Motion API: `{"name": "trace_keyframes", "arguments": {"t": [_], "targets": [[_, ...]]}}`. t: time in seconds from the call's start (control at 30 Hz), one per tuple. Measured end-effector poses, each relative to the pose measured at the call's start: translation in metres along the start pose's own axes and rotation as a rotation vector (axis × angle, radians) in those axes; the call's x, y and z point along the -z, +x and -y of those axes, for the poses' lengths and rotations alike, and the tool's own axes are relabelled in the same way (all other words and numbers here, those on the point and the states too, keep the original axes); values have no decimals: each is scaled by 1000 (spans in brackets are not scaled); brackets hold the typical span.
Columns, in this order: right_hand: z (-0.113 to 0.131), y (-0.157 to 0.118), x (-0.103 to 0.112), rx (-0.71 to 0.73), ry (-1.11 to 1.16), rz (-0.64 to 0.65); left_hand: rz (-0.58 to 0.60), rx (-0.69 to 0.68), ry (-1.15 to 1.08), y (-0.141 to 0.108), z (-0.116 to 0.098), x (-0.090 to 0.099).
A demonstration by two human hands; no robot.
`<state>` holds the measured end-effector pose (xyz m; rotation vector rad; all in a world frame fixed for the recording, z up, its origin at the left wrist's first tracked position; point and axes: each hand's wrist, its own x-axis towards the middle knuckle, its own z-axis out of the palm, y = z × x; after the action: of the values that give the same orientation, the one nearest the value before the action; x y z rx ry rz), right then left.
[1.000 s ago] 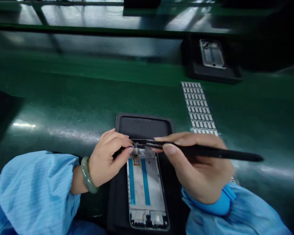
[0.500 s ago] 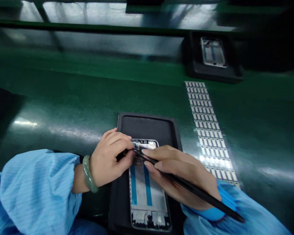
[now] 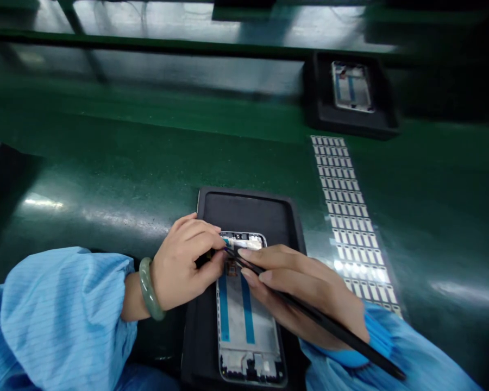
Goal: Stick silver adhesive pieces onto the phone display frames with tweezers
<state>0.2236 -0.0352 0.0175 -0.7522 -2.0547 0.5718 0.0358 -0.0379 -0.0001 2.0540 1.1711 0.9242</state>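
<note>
A silver phone frame [image 3: 238,309] with two blue strips lies in a black tray [image 3: 248,209] in front of me. My right hand [image 3: 305,293] grips black tweezers [image 3: 321,320], whose tips point at the frame's upper left part. There my left hand [image 3: 189,260] pinches with thumb and forefinger close to the tips; what sits between those fingers is too small and hidden to name. A small brown flex piece [image 3: 231,267] shows on the frame just below the tips. A green bangle [image 3: 150,290] circles my left wrist.
To the right a sheet of small white stickers [image 3: 350,212] lies on the green bench [image 3: 118,157]. Behind it stands another black tray [image 3: 354,125] holding a second phone frame [image 3: 352,89]. A dark object [image 3: 4,168] sits at the left edge.
Both hands, the tweezers and the phone frame hold the same position relative to each other. The view has shifted very slightly.
</note>
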Motion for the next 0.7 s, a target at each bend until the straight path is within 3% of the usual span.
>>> {"name": "trace_keyframes", "arguments": {"t": [0.1,0.17,0.37,0.53,0.7], "targets": [[-1,-1,-1,-3,16,4,1,-6,1,0,1,0],[0,-2,-2,-78,39,-22,0,-5,4,0,1,0],[-4,-2,-3,-320,107,-245,27,-6,7,0,1,1],[-20,-6,-3,-354,37,-132,36,-29,17,-2,2,2],[-22,-3,-3,-258,-24,-29,106,-107,96,-5,4,2]]}}
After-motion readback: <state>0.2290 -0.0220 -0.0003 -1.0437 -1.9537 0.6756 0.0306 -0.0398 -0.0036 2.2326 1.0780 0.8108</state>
